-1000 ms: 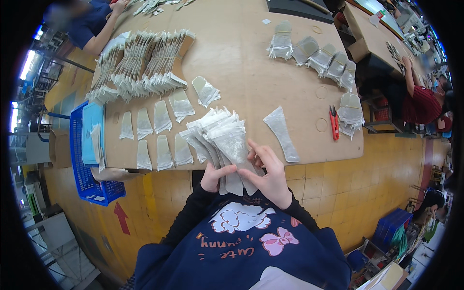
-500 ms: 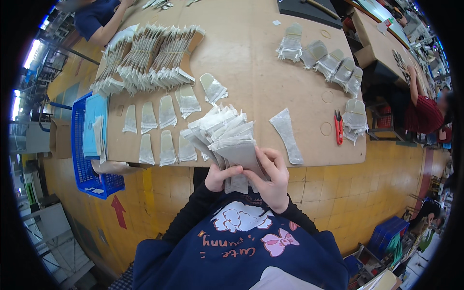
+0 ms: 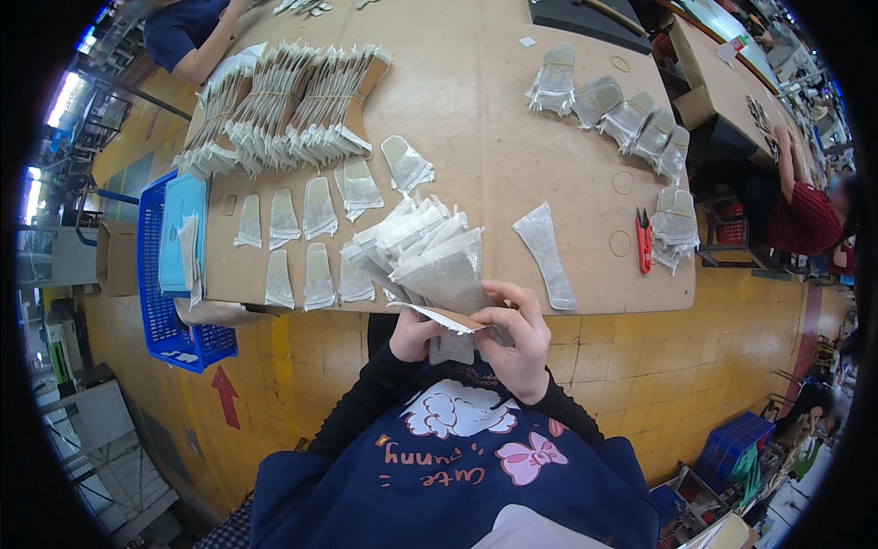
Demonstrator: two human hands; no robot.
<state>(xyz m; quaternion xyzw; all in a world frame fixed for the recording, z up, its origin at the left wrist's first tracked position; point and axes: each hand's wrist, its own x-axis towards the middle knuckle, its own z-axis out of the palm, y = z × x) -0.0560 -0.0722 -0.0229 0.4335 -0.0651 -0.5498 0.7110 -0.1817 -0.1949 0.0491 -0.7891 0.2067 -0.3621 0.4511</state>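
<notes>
Over the table's front edge I hold a fanned stack of silvery-grey, frayed cut pieces [image 3: 430,252]. My left hand [image 3: 413,337] grips the stack's lower left side, its fingers partly hidden under the stack. On the right side, my right hand [image 3: 519,343] is closed, fingers and thumb on one piece [image 3: 448,317] bent over toward me, so its white edge and brown face show. Left of the stack, several similar short pieces [image 3: 318,206] lie in two rows. A single longer piece [image 3: 547,256] lies flat to the right.
Banded bundles of pieces [image 3: 274,110] stand at the far left; smaller bundles [image 3: 631,119] lie at the right. Red thread snips [image 3: 644,242] and rubber bands [image 3: 620,243] are near the right edge. A blue basket [image 3: 151,265] adjoins the left edge. Other people sit beyond.
One piece on top of the stack has been bent down toward me, showing its edge and brown face. My right fingers have shifted onto it; the stack has barely moved.
</notes>
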